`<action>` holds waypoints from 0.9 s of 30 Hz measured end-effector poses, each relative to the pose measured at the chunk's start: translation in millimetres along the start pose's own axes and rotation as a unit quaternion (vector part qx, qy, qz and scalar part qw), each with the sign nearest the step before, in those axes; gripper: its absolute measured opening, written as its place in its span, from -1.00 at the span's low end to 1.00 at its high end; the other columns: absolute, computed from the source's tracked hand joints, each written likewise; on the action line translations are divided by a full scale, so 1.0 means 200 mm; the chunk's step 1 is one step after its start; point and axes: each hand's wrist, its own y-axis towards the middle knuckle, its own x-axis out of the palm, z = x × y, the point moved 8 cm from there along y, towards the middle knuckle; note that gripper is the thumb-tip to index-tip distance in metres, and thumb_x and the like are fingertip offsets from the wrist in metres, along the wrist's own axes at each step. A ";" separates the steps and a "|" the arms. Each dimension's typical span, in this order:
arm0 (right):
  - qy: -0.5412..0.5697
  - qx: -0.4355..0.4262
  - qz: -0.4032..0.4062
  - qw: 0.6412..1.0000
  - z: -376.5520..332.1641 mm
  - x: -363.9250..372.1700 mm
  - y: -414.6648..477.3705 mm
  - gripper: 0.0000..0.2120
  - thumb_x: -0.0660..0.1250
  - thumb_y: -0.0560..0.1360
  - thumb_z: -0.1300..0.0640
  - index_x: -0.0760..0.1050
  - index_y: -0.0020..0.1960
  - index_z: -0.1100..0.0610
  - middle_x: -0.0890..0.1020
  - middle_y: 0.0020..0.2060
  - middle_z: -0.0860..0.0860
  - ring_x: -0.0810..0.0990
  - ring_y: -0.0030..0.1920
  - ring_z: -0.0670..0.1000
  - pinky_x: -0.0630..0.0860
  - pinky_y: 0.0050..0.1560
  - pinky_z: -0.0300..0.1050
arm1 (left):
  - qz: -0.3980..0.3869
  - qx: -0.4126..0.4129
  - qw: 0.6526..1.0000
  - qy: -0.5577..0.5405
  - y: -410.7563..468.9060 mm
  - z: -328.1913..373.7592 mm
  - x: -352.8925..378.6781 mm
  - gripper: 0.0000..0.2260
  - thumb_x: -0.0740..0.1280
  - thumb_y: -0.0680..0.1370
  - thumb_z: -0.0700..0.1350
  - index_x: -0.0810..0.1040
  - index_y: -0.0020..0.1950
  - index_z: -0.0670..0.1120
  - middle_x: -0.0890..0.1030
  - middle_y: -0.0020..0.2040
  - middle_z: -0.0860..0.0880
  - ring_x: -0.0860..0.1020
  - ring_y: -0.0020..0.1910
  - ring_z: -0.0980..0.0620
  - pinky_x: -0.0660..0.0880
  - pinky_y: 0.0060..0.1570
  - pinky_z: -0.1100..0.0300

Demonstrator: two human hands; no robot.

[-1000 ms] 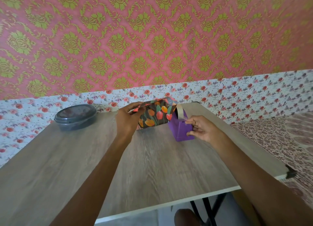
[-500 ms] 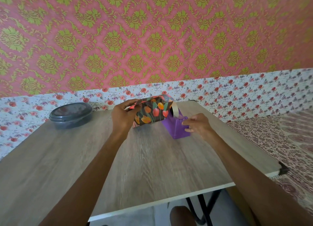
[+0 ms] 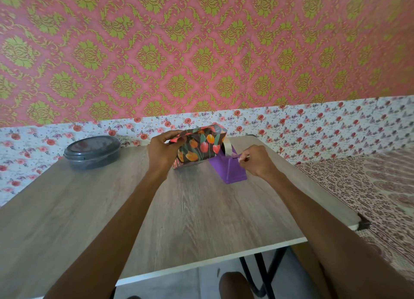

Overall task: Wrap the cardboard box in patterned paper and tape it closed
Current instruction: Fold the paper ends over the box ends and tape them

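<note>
Currently the cardboard box [image 3: 198, 152] stands toward the far side of the counter [image 3: 190, 213], and every face in view is covered by the patterned paper [image 3: 209, 131]; no bare cardboard shows. The left hand [image 3: 164, 149] grips the gathered paper at the box's upper left end, fingers and thumb curled round the fold to hold it shut. The paper along the top edge looks loose and puckered, and no tape can be made out on it. The right hand [image 3: 255, 161] is at the cutter end of the purple dispenser [image 3: 231, 169], which sits just beside the box on its right. Thumb and forefinger are pinched there, apparently on the free end of the tape [image 3: 225, 146], though the strip is too small to confirm. Judged status: wrapping is largely complete and sealing has not begun. Left to do: draw and cut a strip, fix it over the held fold, then close any open ends. A dark lidded container [image 3: 93, 152] stands well apart on the left.
</note>
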 end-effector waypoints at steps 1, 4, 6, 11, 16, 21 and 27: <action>-0.003 -0.003 0.002 1.000 0.00 -0.01 0.00 -0.90 0.43 0.42 0.30 0.72 -0.23 0.21 0.72 -0.30 0.06 0.64 -0.26 -0.12 0.60 -0.02 -0.18 | 0.000 -0.001 1.000 -0.002 0.00 0.00 0.00 -0.79 0.46 0.50 -0.21 0.70 0.04 0.07 0.72 -0.03 0.03 0.69 -0.05 -0.01 0.62 0.03 -0.13; -0.010 -0.011 0.016 1.000 0.00 -0.02 -0.02 -0.88 0.42 0.40 0.33 0.71 -0.27 0.23 0.71 -0.35 0.05 0.57 -0.33 -0.24 0.59 -0.04 -0.23 | -0.004 0.000 1.000 -0.006 0.00 -0.01 0.00 -0.78 0.45 0.50 -0.23 0.70 0.05 0.06 0.72 -0.03 0.02 0.69 -0.04 -0.01 0.62 0.03 -0.13; -0.022 -0.012 0.019 0.999 0.00 -0.01 -0.02 -0.89 0.42 0.37 0.35 0.70 -0.29 0.24 0.70 -0.38 0.05 0.61 -0.33 -0.17 0.60 -0.05 -0.22 | -0.006 0.002 1.000 -0.008 0.00 0.00 -0.01 -0.78 0.45 0.50 -0.24 0.70 0.03 0.08 0.72 -0.03 0.02 0.69 -0.04 0.00 0.62 0.03 -0.13; -0.061 0.002 -0.008 0.998 0.01 0.03 0.01 -0.96 0.46 0.35 0.33 0.69 -0.24 0.23 0.69 -0.31 0.08 0.68 -0.23 0.02 0.63 -0.07 -0.09 | -0.005 0.000 1.000 -0.006 0.01 -0.02 -0.01 -0.79 0.45 0.50 -0.22 0.70 0.01 0.08 0.71 -0.03 0.04 0.69 -0.05 0.01 0.62 0.03 -0.11; -0.069 0.028 -0.040 0.996 0.10 0.10 -0.08 -0.96 0.48 0.33 0.31 0.67 -0.25 0.20 0.68 -0.30 0.06 0.65 -0.28 -0.01 0.63 -0.11 -0.09 | -0.008 0.004 1.000 -0.009 0.01 -0.03 -0.01 -0.79 0.44 0.51 -0.24 0.70 0.06 0.01 0.71 0.01 0.02 0.68 -0.02 0.00 0.63 0.02 -0.11; 0.062 0.020 0.093 0.994 0.05 -0.07 -0.12 -0.91 0.45 0.43 0.27 0.68 -0.24 0.18 0.69 -0.38 -0.01 0.65 -0.35 -0.09 0.60 -0.21 -0.23 | -0.006 -0.005 1.000 -0.009 0.03 -0.04 -0.01 -0.80 0.45 0.51 -0.22 0.70 0.04 0.04 0.71 0.01 0.03 0.67 -0.01 -0.01 0.63 0.02 -0.11; 0.274 -0.039 0.058 0.959 -0.31 -0.11 -0.24 -0.91 0.45 0.49 0.28 0.68 -0.09 0.12 0.70 -0.36 -0.02 0.59 -0.45 -0.07 0.55 -0.39 -0.16 | -0.008 -0.003 1.000 0.009 0.06 0.00 -0.02 -0.83 0.47 0.49 -0.18 0.71 0.03 0.05 0.72 -0.07 0.04 0.69 -0.09 -0.01 0.64 -0.08 -0.14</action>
